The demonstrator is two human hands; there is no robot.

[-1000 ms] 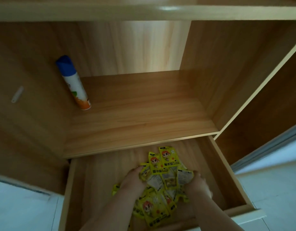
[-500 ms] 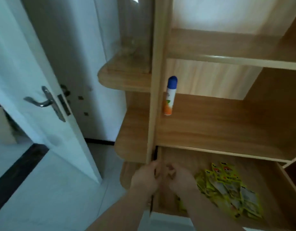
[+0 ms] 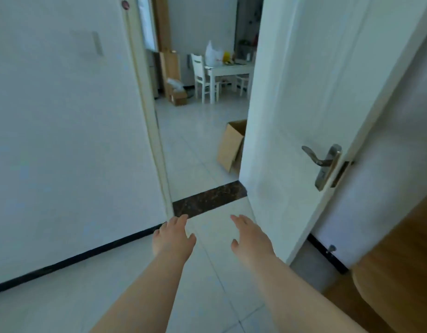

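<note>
My left hand [image 3: 172, 239] and my right hand [image 3: 252, 237] are stretched out in front of me over the pale tiled floor, palms down, fingers straight and empty. They hover apart from each other, just short of the dark stone threshold strip [image 3: 208, 200] of an open doorway. Neither hand touches anything.
A white door [image 3: 291, 116] stands open on the right with a metal lever handle [image 3: 321, 162]. A white wall [image 3: 63, 128] is on the left. Beyond the doorway are a cardboard box [image 3: 231, 145], a white table [image 3: 229, 68] and a chair [image 3: 202, 78]. A wooden cabinet edge [image 3: 400, 272] shows at lower right.
The view has swung left from the wooden cabinet and its drawer of yellow packets to the doorway. Both hands have left the packets and drawer and now reach forward empty.
</note>
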